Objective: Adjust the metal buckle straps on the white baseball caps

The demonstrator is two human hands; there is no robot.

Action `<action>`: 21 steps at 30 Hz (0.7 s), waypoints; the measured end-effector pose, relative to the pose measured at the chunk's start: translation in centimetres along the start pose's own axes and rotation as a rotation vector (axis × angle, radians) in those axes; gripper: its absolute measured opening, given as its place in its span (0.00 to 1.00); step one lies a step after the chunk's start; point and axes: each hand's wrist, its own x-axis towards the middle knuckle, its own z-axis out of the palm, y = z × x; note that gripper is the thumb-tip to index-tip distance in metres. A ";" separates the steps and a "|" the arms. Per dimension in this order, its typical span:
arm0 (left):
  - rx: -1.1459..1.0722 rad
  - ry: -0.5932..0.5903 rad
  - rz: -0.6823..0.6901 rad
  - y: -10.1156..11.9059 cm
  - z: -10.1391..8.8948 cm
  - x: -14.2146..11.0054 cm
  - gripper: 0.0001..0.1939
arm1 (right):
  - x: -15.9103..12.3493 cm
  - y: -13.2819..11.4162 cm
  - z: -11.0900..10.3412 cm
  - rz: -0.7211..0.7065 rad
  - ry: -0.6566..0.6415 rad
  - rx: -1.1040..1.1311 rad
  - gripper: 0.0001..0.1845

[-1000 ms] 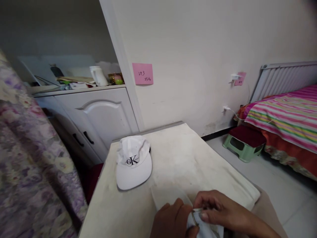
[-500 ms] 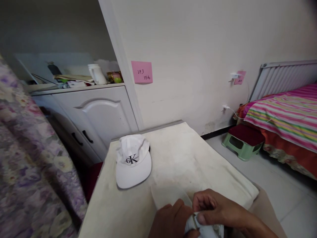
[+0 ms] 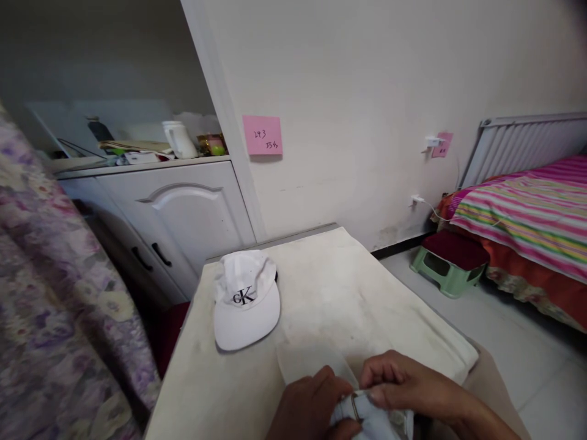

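At the table's near edge, my left hand is closed on a pale cloth cap with a brass-coloured buckle at its back. My right hand pinches the cap's edge just right of that buckle. What looks like its brim spreads flat over the table beyond my fingers. Much of this cap is hidden by my hands and cut off by the picture's lower edge. A white baseball cap with black letters lies further off on the left, apart from both hands.
The table has a cream cloth and stands against the wall. Left are a floral curtain and a cabinet with a white jug on top. A green stool stands by the striped bed on the right.
My left hand has shifted slightly left with the buckle, and more of the strap shows between the hands. Both hands keep their hold; the white baseball cap stays put.
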 end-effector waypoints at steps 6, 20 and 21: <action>-0.037 -0.008 0.005 -0.1 0.2 -0.3 0.16 | 0.6 1.2 0.6 0.027 0.023 0.047 0.19; -0.217 -0.012 -0.144 -0.3 0.7 0.2 0.11 | 0.8 1.4 1.3 -0.025 0.107 -0.106 0.13; -0.219 -0.004 -0.140 -0.5 0.9 0.1 0.15 | 0.8 1.3 1.5 -0.025 0.111 -0.114 0.12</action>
